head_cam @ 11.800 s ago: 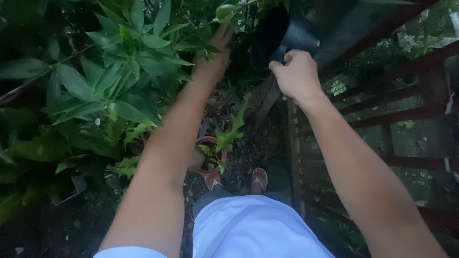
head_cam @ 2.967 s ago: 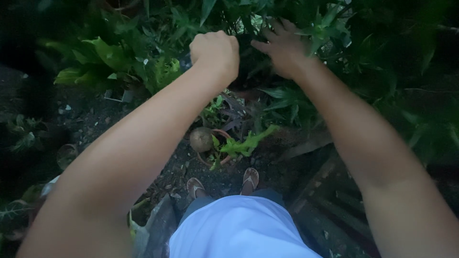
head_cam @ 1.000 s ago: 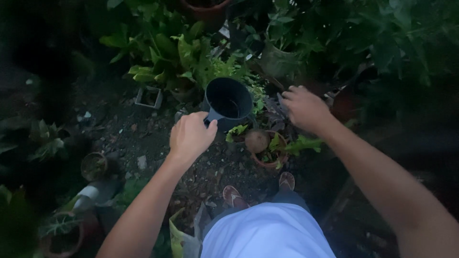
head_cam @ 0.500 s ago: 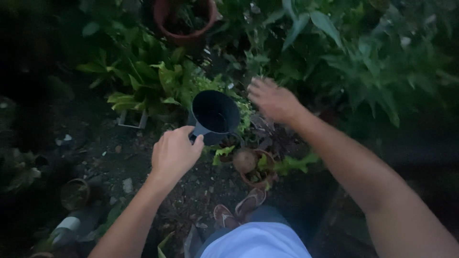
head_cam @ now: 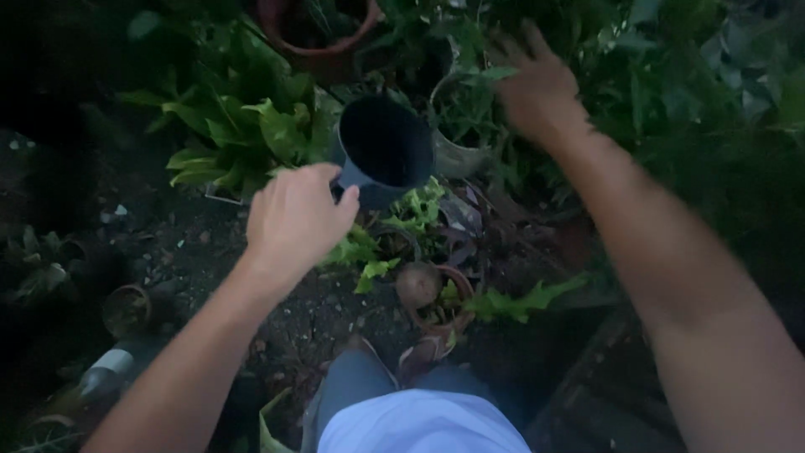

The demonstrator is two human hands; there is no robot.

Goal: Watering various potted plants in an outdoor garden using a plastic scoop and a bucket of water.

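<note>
We see a dark scoop-like cup held up over the garden plants, its open mouth turned toward us. The left hand has its fingers clamped on the cup's handle at the lower left of the cup. Just right of the cup stands a pale grey pot with a leafy plant in it, and the right hand hovers over the leaves beyond that pot, fingers spread apart and holding nothing, blurred. Below the cup, on the dark soil, sits a small terracotta pot with green fronds and a round brownish bulb at its left rim. Left of the cup grows a broad-leaved green plant, and another terracotta pot sits toward the top edge.
</note>
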